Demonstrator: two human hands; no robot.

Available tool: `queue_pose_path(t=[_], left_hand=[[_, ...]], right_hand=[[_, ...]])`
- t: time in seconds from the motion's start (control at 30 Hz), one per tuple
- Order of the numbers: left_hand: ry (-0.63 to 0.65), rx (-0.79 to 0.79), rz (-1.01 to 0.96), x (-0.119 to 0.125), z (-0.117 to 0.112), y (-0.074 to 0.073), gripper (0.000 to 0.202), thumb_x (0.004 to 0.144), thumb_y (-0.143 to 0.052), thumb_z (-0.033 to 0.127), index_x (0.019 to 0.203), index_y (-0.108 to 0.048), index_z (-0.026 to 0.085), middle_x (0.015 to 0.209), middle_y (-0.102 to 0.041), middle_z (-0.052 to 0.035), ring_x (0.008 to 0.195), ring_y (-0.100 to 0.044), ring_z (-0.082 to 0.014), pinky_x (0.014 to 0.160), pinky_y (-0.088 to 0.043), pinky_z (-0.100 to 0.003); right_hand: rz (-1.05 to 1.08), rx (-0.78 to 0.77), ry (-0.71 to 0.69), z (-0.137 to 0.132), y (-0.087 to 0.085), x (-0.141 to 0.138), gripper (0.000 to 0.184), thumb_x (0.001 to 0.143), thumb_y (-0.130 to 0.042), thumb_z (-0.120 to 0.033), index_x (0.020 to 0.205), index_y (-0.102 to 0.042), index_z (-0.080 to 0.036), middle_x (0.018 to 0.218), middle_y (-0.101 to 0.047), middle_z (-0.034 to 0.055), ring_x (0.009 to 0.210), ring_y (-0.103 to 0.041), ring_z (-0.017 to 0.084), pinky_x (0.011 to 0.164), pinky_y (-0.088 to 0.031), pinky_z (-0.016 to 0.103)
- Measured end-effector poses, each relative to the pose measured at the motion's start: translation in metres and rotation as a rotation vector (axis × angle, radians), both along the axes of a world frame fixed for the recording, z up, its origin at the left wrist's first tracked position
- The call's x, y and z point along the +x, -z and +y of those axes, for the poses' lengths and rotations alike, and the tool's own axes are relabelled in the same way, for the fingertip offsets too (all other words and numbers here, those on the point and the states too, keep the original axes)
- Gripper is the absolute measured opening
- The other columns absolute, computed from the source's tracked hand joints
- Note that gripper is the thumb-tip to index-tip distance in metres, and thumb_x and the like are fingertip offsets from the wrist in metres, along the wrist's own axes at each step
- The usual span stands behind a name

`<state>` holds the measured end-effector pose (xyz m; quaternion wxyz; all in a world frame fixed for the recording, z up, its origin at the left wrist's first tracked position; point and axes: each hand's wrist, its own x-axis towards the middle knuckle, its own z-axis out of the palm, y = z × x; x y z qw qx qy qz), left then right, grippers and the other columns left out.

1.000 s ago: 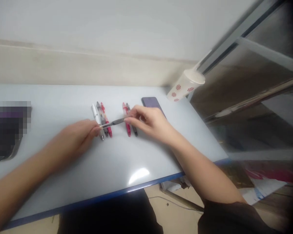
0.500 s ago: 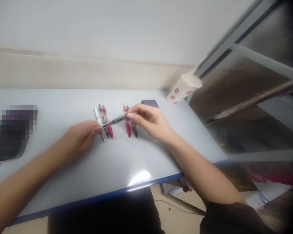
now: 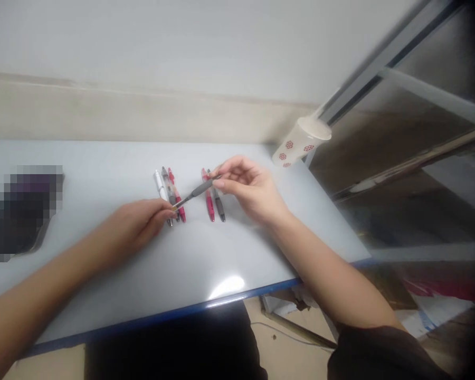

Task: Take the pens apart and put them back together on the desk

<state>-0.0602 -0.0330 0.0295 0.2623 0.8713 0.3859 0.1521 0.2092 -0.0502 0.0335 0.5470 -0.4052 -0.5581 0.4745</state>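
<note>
My left hand [image 3: 146, 217] pinches the near end of a thin pen refill [image 3: 184, 201] between thumb and fingers. The refill runs up to the right, in line with a dark grey pen barrel [image 3: 202, 188]. My right hand [image 3: 255, 190] pinches the barrel's other end, where a narrow dark tip shows above the thumb. Beneath my hands a white pen [image 3: 159, 183], a grey clear pen [image 3: 167, 179] and a pink pen [image 3: 178, 199] lie side by side. A second pink pen [image 3: 209, 205] and a dark grey pen [image 3: 219, 205] lie near my right hand.
A white paper cup [image 3: 301, 140] with red flower prints stands at the table's back right corner. At the left lies a dark, pixelated object [image 3: 27, 216]. The blue table edge [image 3: 158, 320] runs along the front, and a metal-framed rack [image 3: 435, 95] flanks the right.
The barrel and my right hand have risen slightly, so the barrel slopes more steeply. My left hand has shifted a little right. The purple phone behind my right hand is now covered.
</note>
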Motion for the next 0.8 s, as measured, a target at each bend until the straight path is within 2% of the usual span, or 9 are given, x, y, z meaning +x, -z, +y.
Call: queue_pose_path(t=[0.1,0.3,0.53,0.63,0.8], left_hand=[[-0.009,-0.039,0.003,-0.0016,-0.0005,-0.0006,0.046,0.105,-0.037,0.052,0.094,-0.069,0.021,0.074,-0.068,-0.001,0.064,-0.062,-0.0181,0.064,-0.045,-0.028],[-0.046,-0.035,-0.03,-0.0052,0.0024,0.0026,0.039,0.105,-0.041,0.049,0.094,-0.065,0.021,0.073,-0.065,0.0016,0.06,-0.054,-0.0138,0.061,-0.042,-0.026],[-0.031,-0.012,-0.043,-0.008,0.0063,-0.0018,0.037,0.105,-0.043,0.046,0.095,-0.067,0.02,0.066,-0.059,0.0044,0.054,-0.048,-0.0116,0.056,-0.038,-0.024],[-0.025,-0.003,-0.066,-0.0071,0.0053,-0.0027,0.036,0.105,-0.042,0.043,0.088,-0.064,0.02,0.067,-0.059,0.0041,0.055,-0.05,-0.0118,0.057,-0.039,-0.024],[-0.038,-0.003,-0.074,-0.0047,0.0033,-0.002,0.038,0.106,-0.04,0.041,0.078,-0.056,0.021,0.063,-0.054,0.0049,0.053,-0.047,-0.0116,0.056,-0.038,-0.025]], right_hand=[[0.023,0.055,0.058,0.0011,0.0032,0.0012,0.028,0.082,-0.089,-0.032,0.097,-0.068,-0.023,0.102,-0.076,0.0023,0.1,-0.073,0.018,0.089,-0.063,0.033],[0.007,0.162,0.198,0.0025,0.0012,0.0045,0.03,0.085,-0.087,-0.035,0.105,-0.066,-0.027,0.104,-0.074,0.001,0.099,-0.072,0.018,0.084,-0.065,0.034],[0.016,0.123,0.172,0.0032,0.002,0.0041,0.029,0.086,-0.085,-0.031,0.105,-0.066,-0.025,0.103,-0.075,0.0009,0.095,-0.073,0.016,0.085,-0.065,0.034],[0.033,0.113,0.143,0.0031,0.0029,0.0033,0.026,0.086,-0.085,-0.029,0.103,-0.066,-0.024,0.103,-0.075,0.0006,0.089,-0.073,0.015,0.085,-0.065,0.034],[0.013,0.128,0.193,0.005,0.0015,0.0076,0.028,0.085,-0.085,-0.032,0.104,-0.066,-0.025,0.104,-0.075,0.0014,0.097,-0.073,0.018,0.086,-0.065,0.035]])
